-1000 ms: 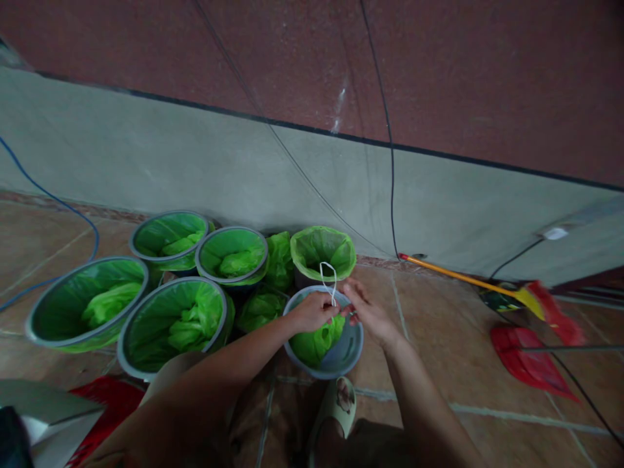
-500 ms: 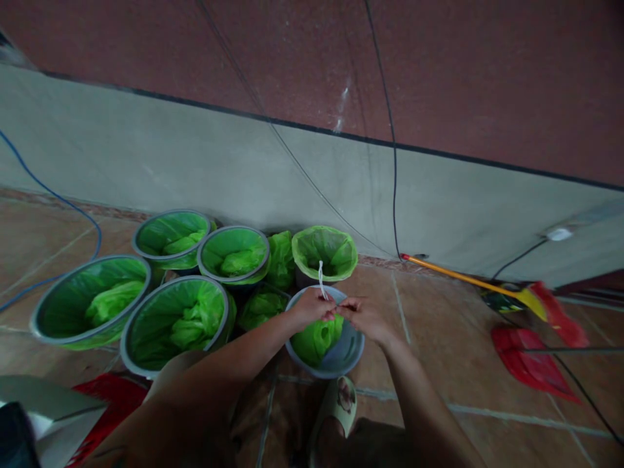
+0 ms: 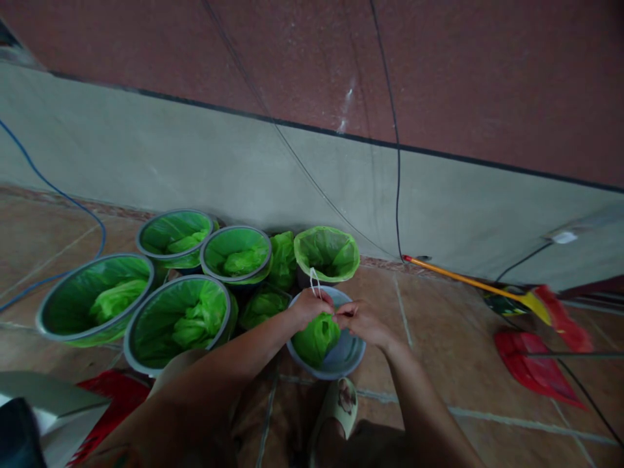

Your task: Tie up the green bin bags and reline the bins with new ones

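Note:
Over a grey bucket (image 3: 358,354) my left hand (image 3: 311,309) is closed, a loop of thin white string (image 3: 315,279) sticking up from its fingers. Right below it hangs the gathered top of a green plastic bag (image 3: 316,341), whose lower part rests in the bucket. My right hand (image 3: 363,322) is pinched close to my left fingertips, at the bag's top corner. Whether it grips the bag or an end of the string is too small to make out.
Several grey-rimmed bins (image 3: 178,325) lined with green bags stand to the left. Another lined bin (image 3: 326,253) is against the wall. A broom (image 3: 463,279) and red dustpan (image 3: 531,367) lie at the right. A blue cable (image 3: 63,195) and dark cables (image 3: 397,188) run along the wall and floor.
My right fingers, stretched toward the left hand before, are now curled into a pinch. The white string loop has widened and tilted left. The view has shifted slightly.

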`<state>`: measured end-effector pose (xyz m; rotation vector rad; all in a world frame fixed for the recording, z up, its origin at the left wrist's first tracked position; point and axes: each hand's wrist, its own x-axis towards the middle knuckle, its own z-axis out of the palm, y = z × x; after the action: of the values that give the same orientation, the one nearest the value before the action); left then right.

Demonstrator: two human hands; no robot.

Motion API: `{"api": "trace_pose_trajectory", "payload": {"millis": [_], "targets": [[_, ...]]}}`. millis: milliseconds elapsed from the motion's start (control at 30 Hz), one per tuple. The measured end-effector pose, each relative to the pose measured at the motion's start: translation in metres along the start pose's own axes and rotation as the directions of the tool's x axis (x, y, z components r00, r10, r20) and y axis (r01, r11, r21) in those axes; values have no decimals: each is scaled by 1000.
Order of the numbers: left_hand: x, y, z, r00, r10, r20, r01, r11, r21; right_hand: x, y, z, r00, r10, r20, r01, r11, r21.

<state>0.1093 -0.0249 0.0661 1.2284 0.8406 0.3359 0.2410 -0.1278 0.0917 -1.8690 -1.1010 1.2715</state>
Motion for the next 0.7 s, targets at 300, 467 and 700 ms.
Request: {"api": "trace_pose_trajectory", "payload": {"millis": [300,467,700], "targets": [[0,-2,-3,891,438,118,-442,782,440,1,5,-5,995,59,-78,-61,998,-26],[-5,-4,2,875,459,151,-480,786,390,2,3,-4,983,31,-183,-23,999,46],[-6,2,5,929,363,74,-370,907,201,-4,-8,-5,998,-40,-57,50,981,185]]}}
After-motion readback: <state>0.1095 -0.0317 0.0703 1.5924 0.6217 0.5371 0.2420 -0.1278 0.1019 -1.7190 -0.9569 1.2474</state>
